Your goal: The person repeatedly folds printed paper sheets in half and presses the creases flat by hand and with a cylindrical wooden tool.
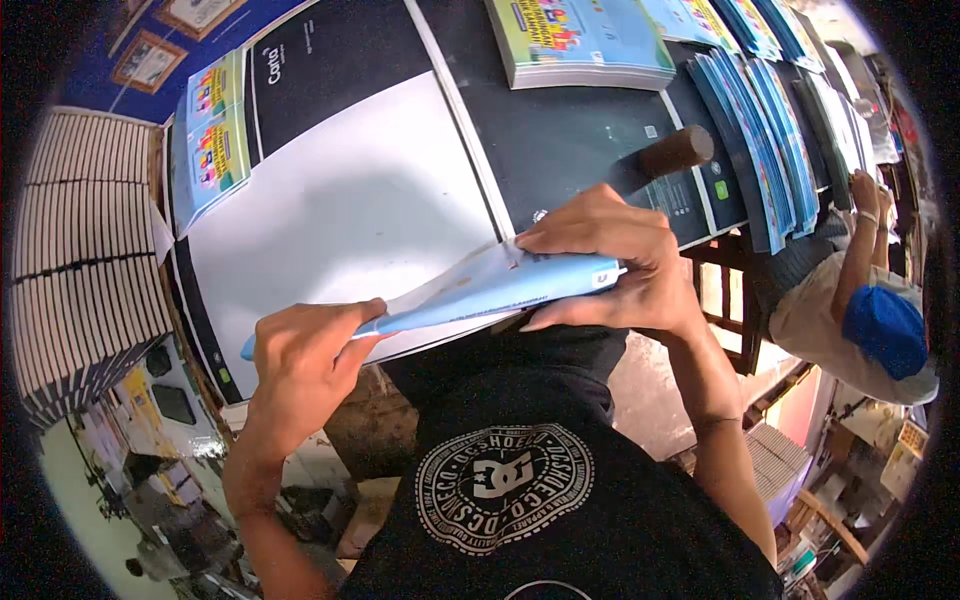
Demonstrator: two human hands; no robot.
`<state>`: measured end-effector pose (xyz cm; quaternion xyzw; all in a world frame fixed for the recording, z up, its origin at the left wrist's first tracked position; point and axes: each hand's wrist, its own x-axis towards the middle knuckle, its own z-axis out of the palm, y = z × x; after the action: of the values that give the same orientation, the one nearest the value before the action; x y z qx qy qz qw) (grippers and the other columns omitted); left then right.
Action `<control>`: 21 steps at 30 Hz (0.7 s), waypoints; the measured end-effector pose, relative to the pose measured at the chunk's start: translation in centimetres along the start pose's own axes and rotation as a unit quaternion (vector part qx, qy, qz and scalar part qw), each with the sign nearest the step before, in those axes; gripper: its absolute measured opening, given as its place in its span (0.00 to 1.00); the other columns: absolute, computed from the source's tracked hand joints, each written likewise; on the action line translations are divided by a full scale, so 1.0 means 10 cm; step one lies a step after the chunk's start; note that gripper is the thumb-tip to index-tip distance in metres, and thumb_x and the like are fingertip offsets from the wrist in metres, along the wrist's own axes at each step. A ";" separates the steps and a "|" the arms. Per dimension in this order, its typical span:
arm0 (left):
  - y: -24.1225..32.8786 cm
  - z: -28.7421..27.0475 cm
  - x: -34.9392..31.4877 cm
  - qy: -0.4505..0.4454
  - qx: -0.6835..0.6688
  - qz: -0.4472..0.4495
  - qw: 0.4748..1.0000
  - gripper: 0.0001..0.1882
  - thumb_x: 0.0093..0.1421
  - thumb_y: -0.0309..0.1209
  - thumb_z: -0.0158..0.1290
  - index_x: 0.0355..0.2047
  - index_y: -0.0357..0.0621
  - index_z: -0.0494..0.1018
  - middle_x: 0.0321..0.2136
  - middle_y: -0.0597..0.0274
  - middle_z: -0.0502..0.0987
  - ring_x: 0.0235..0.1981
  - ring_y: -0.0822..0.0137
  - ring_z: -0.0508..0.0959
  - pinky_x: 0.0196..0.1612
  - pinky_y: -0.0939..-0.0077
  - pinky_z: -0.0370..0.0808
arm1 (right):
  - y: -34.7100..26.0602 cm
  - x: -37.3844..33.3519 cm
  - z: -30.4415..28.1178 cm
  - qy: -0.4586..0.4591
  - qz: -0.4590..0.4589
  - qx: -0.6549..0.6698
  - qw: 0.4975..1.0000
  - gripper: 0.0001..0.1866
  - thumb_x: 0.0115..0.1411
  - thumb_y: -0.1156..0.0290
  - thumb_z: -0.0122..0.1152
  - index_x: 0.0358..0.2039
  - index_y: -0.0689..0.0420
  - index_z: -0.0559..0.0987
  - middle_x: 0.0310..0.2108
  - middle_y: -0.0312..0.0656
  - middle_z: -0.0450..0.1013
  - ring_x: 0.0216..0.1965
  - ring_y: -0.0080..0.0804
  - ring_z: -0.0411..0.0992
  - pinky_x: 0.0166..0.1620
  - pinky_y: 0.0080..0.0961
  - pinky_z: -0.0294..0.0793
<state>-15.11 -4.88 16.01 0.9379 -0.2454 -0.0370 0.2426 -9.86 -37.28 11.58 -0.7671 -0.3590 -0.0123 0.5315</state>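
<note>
Booklet is probably light, kinda bendy; left hand pinches its left end, right hand clamps its right, decent spots.

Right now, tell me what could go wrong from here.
The light blue booklet curves between the left hand and the right hand, so a tighter squeeze might crease it. The brown cylinder is close beyond the right hand, so a careless swing could knock it.
</note>
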 end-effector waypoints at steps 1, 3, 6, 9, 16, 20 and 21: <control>0.02 0.01 -0.01 0.004 -0.008 -0.005 1.000 0.12 0.55 0.26 0.66 0.41 0.41 0.84 0.30 0.52 0.84 0.29 0.56 0.83 0.35 0.65 0.77 | -0.01 -0.01 0.00 0.008 -0.007 -0.002 1.000 0.25 0.43 0.64 0.85 0.41 0.60 0.87 0.41 0.43 0.85 0.45 0.38 0.82 0.52 0.35 0.74; 0.07 -0.03 0.00 -0.009 -0.003 -0.019 1.000 0.13 0.54 0.24 0.66 0.41 0.40 0.84 0.31 0.51 0.84 0.30 0.56 0.83 0.37 0.66 0.77 | -0.03 -0.04 0.01 0.017 -0.014 -0.005 1.000 0.24 0.41 0.65 0.86 0.39 0.60 0.88 0.38 0.43 0.85 0.43 0.37 0.83 0.49 0.35 0.76; 0.13 -0.08 0.04 0.006 0.024 0.029 0.999 0.15 0.47 0.21 0.68 0.38 0.36 0.81 0.31 0.52 0.85 0.31 0.53 0.85 0.36 0.63 0.79 | -0.06 -0.08 0.02 0.033 -0.013 0.021 0.999 0.19 0.43 0.67 0.85 0.35 0.58 0.89 0.32 0.40 0.85 0.35 0.32 0.83 0.44 0.30 0.78; 0.15 -0.10 0.03 0.000 0.038 0.025 0.999 0.15 0.46 0.20 0.67 0.38 0.36 0.81 0.32 0.51 0.84 0.31 0.53 0.85 0.37 0.63 0.79 | -0.07 -0.10 0.01 0.040 -0.024 0.033 0.998 0.17 0.43 0.67 0.85 0.34 0.58 0.89 0.31 0.41 0.85 0.33 0.32 0.83 0.43 0.29 0.78; 0.14 -0.08 0.05 -0.001 0.001 0.016 1.000 0.14 0.47 0.21 0.67 0.37 0.36 0.83 0.28 0.53 0.84 0.28 0.55 0.84 0.33 0.65 0.77 | -0.14 -0.12 0.04 0.064 -0.009 0.079 0.995 0.15 0.44 0.68 0.85 0.30 0.60 0.88 0.28 0.44 0.84 0.31 0.35 0.83 0.42 0.28 0.78; 0.09 -0.07 0.05 0.001 -0.004 -0.007 1.000 0.13 0.49 0.22 0.69 0.37 0.36 0.83 0.27 0.53 0.84 0.27 0.56 0.83 0.33 0.65 0.76 | -0.08 -0.16 0.15 0.102 -0.001 0.084 0.991 0.34 0.42 0.66 0.87 0.49 0.63 0.81 0.46 0.48 0.79 0.45 0.36 0.79 0.44 0.29 0.76; 0.07 -0.05 0.06 0.001 0.003 -0.009 1.000 0.13 0.49 0.22 0.69 0.37 0.36 0.83 0.27 0.53 0.84 0.27 0.56 0.83 0.33 0.65 0.76 | -0.07 -0.12 0.15 0.156 0.004 0.005 0.988 0.44 0.40 0.65 0.88 0.56 0.61 0.73 0.52 0.46 0.73 0.51 0.34 0.74 0.49 0.29 0.72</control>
<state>-14.82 -5.53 16.79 0.9408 -0.2366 -0.0373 0.2399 -11.73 -36.55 11.04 -0.7545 -0.2687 -0.1275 0.5850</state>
